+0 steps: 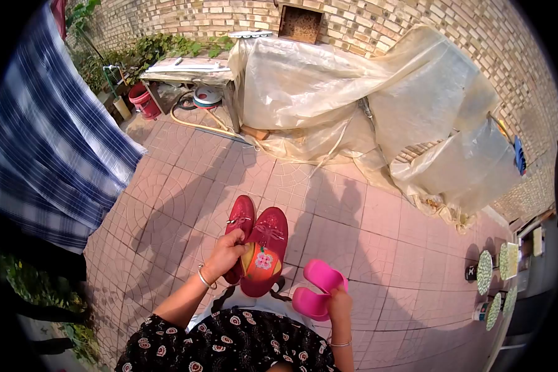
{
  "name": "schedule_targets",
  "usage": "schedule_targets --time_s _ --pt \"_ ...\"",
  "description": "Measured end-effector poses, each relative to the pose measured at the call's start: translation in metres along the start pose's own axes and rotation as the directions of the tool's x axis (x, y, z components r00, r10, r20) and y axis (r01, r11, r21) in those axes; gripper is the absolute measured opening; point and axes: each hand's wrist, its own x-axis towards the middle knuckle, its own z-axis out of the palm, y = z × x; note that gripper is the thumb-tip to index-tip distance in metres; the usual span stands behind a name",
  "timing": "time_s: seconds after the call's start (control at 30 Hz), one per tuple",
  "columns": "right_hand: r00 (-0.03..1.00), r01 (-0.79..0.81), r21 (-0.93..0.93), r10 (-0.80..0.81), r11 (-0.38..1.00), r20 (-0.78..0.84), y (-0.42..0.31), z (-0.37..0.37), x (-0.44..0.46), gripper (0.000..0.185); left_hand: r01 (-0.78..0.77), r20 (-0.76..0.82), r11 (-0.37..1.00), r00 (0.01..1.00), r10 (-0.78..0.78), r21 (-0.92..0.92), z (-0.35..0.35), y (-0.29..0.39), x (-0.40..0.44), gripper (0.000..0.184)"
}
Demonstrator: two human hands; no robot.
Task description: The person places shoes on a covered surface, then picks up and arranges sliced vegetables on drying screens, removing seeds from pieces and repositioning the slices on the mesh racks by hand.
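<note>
Over pink patterned floor tiles (378,208), the left grip (230,247) pinches two round-toed red shoes (270,232) at their openings, the right grip (339,305) bright-pink moulded slippers (321,273), likely so each pair holds together.

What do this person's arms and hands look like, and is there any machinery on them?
No machinery or cables show. The left hand and right hand are ungloved, with a silvery bangle on the left wrist and a slim metallic band on the right. The left black sleeve carries red-and-white motifs; the forearms are bare.
</note>
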Motion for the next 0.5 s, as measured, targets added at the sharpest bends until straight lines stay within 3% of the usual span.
schedule_targets --time_s 0.27,0.5 --pt "0.985 0.173 -0.038 -0.172 0.984 0.017 0.016 -0.048 0.197 0.010 -0.016 -0.084 0.997 0.996 0.010 -0.070 0.017 0.016 0.121 0.014" --pt "0.980 0.183 -0.088 -0.189 0.979 -0.063 0.001 -0.062 0.320 0.006 -0.085 -0.089 0.995 0.993 0.080 -0.058 0.014 0.035 0.269 0.013"
